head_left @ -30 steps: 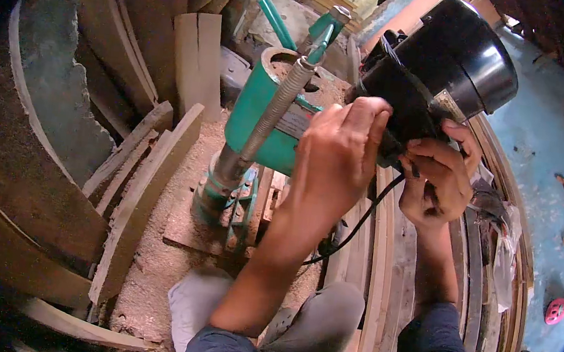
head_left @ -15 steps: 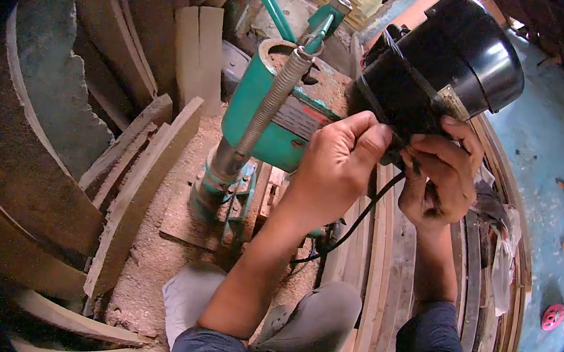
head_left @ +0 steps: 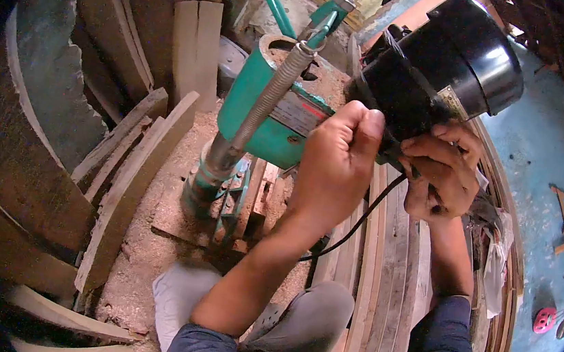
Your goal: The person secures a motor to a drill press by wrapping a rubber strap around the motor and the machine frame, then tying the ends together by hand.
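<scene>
Curved planks [head_left: 135, 188], sawdust [head_left: 149, 265], plastic bag [head_left: 496, 264]

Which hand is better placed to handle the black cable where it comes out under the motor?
Probably the right hand: its fingertips sit where the black cable leaves the black motor. The left hand is fisted against the motor's side, apparently steadying it.

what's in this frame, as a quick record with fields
left hand: closed in a fist against black motor, grip hidden
right hand: fingers curled under the motor, by black cable
machine: green body with metal hose
around: wooden planks, sawdust
</scene>
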### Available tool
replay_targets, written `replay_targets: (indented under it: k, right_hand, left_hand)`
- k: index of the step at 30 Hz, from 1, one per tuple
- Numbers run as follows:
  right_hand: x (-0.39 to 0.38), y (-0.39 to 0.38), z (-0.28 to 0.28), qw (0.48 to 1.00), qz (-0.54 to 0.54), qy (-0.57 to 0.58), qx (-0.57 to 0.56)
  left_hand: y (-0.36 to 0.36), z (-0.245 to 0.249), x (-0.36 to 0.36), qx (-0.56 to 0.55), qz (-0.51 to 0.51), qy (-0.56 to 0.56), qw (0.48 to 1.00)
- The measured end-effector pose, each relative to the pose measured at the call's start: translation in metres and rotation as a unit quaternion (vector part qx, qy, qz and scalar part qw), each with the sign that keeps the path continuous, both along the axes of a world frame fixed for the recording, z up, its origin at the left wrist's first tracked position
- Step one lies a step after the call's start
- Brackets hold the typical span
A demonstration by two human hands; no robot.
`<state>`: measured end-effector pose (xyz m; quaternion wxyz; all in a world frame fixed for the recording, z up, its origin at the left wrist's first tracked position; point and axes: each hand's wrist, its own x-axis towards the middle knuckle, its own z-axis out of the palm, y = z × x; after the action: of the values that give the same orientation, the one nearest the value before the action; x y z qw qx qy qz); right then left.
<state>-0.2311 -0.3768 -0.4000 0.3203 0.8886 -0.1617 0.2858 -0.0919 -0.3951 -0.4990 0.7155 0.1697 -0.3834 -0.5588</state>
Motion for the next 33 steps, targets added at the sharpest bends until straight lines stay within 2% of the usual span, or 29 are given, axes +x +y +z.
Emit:
replay_targets:
  k: [1,5,7,9,14,18,20,22,26,28,29,31,33]
  right_hand:
    - [0.001,0.000,0.004,1.000,0.004,0.028,0.010]
    - [0.005,-0.005,0.020,0.993,0.038,0.111,0.023]
    - [0.007,-0.008,0.030,0.987,0.047,0.147,0.034]
    - [0.009,-0.009,0.040,0.980,0.052,0.185,0.046]
    - [0.017,-0.002,0.060,0.952,-0.017,0.292,0.092]
    - [0.012,-0.006,0.064,0.947,-0.005,0.310,0.089]
    - [0.006,-0.011,0.058,0.957,0.019,0.247,0.148]
    - [0.004,-0.011,0.051,0.965,0.021,0.226,0.132]
    - [-0.003,-0.013,0.042,0.979,0.038,0.178,0.095]
    - [-0.009,-0.013,0.037,0.979,0.042,0.168,0.108]
    - [-0.012,-0.014,0.035,0.980,0.044,0.155,0.121]
    - [-0.012,-0.016,0.030,0.982,0.055,0.139,0.118]
    - [-0.011,-0.017,0.025,0.983,0.064,0.124,0.115]
  left_hand:
    - [-0.001,-0.002,-0.001,-0.055,0.135,-0.107,0.983]
    - [0.001,0.006,0.006,-0.064,0.151,-0.118,0.979]
    - [0.001,0.008,0.004,-0.075,0.232,-0.147,0.959]
    - [-0.001,0.007,0.002,-0.079,0.243,-0.149,0.955]
    - [-0.005,0.007,0.005,-0.089,0.281,-0.165,0.941]
    - [-0.005,0.005,0.007,-0.063,0.289,-0.164,0.941]
    - [-0.003,0.004,0.006,-0.059,0.289,-0.157,0.943]
    - [0.002,0.003,0.006,-0.025,0.247,-0.109,0.962]
    - [0.003,-0.003,-0.003,-0.036,0.278,-0.068,0.958]
    - [0.008,-0.003,-0.006,-0.005,0.211,-0.028,0.977]
    - [0.010,-0.003,-0.008,-0.003,0.210,-0.028,0.977]
    - [0.011,-0.004,-0.012,0.024,0.020,0.149,0.988]
    - [0.017,-0.005,-0.014,0.037,-0.005,0.174,0.984]
